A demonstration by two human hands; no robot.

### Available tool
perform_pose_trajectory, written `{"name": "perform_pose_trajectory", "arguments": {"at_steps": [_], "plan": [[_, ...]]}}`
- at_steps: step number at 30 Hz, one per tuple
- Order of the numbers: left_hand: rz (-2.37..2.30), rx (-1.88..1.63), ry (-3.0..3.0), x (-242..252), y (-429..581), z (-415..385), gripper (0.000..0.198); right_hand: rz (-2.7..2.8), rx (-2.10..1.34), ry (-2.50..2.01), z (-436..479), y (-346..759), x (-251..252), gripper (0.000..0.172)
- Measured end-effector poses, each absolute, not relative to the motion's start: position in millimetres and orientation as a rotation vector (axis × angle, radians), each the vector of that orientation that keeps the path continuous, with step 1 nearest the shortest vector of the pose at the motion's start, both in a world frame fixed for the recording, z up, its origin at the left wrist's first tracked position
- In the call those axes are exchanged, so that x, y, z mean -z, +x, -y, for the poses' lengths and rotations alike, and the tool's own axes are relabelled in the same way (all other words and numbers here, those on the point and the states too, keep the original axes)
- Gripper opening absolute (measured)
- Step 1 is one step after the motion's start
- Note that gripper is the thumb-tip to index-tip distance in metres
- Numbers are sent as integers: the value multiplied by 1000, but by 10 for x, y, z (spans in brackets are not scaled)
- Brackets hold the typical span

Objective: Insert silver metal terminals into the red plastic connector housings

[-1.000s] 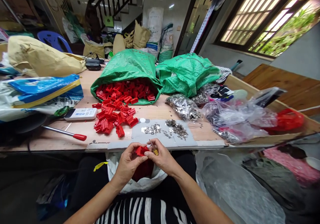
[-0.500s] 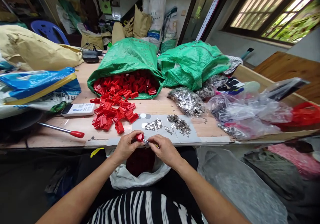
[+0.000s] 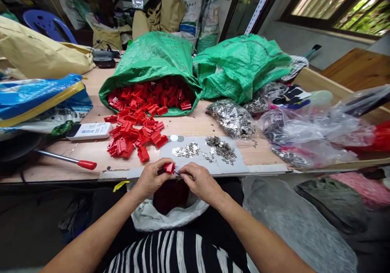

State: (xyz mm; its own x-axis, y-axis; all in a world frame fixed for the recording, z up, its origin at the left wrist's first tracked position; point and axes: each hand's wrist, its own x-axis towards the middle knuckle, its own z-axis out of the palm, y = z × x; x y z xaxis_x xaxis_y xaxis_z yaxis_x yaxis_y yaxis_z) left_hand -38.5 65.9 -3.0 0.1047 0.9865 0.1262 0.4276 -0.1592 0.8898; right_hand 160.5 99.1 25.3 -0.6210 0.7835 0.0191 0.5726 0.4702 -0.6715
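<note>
My left hand (image 3: 154, 178) pinches a small red plastic part (image 3: 169, 167) at the table's front edge. In my right hand (image 3: 201, 180) is a thin tool with a metal shaft (image 3: 177, 172), which looks like a screwdriver; its tip meets the red part. Most of its handle is hidden by my fingers. Just beyond my hands, two piles of small metal pieces, a shiny one (image 3: 186, 150) and a duller one (image 3: 222, 150), lie on a grey sheet (image 3: 166, 154). To the left is a heap of similar red parts (image 3: 134, 137), spilling from a green woven sack (image 3: 152, 57).
A second green sack (image 3: 240, 68) and a clear bag of metal pieces (image 3: 232, 118) stand behind at right. A red-tipped lever (image 3: 87, 165) and a white box (image 3: 91, 131) are at left. Below my hands, a white sack (image 3: 152, 218) hangs open in my lap.
The view has tilted down and shifted slightly. My hands keep the same hold on the red part and the tool, with the tool's tip still at the part.
</note>
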Motion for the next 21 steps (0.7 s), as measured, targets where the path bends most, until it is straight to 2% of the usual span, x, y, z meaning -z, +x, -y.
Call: {"name": "perform_pose_trajectory", "arguments": {"at_steps": [13, 21], "plan": [[-1377, -1049, 1664, 56, -359, -646, 22, 2518, -675, -1437, -847, 1335, -341, 17], [-1376, -1055, 1683, 85, -372, -646, 25, 2387, -810, -1319, -931, 1526, -387, 9]]}}
